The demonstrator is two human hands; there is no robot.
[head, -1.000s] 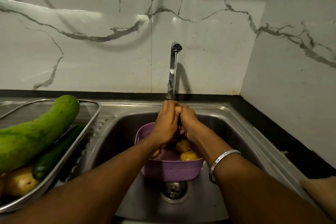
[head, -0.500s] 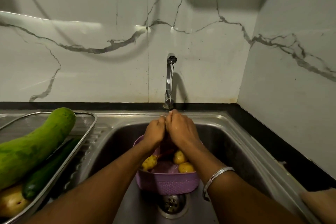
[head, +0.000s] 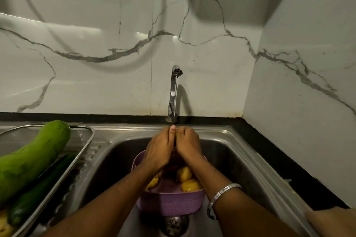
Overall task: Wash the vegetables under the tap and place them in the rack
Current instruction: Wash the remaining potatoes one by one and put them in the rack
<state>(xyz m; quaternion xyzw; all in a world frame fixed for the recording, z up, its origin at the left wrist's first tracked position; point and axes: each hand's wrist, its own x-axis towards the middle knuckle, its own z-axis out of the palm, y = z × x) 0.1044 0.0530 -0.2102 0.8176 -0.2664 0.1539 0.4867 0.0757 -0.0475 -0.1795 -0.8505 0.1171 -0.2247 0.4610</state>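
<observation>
My left hand (head: 159, 150) and my right hand (head: 188, 144) are cupped together under the water running from the tap (head: 174, 90). They hold a vegetable (head: 174, 157) between them; it is mostly hidden and looks dark reddish where it shows. Directly below sits a purple plastic basket (head: 169, 204) in the sink (head: 231, 159), with yellow potatoes (head: 184, 174) inside. On the left drainboard stands the steel mesh rack (head: 84, 140). It holds a large green gourd (head: 32, 161), a dark cucumber (head: 38, 192) and a potato (head: 4, 227).
The sink drain (head: 173, 225) lies just in front of the basket. A black counter strip (head: 289, 169) runs along the right side under marble wall tiles. A silver bangle (head: 223, 194) circles my right wrist.
My hands stay together under the stream, rubbing the vegetable. The view has tilted upward, so the sink and rack sit lower in the frame.
</observation>
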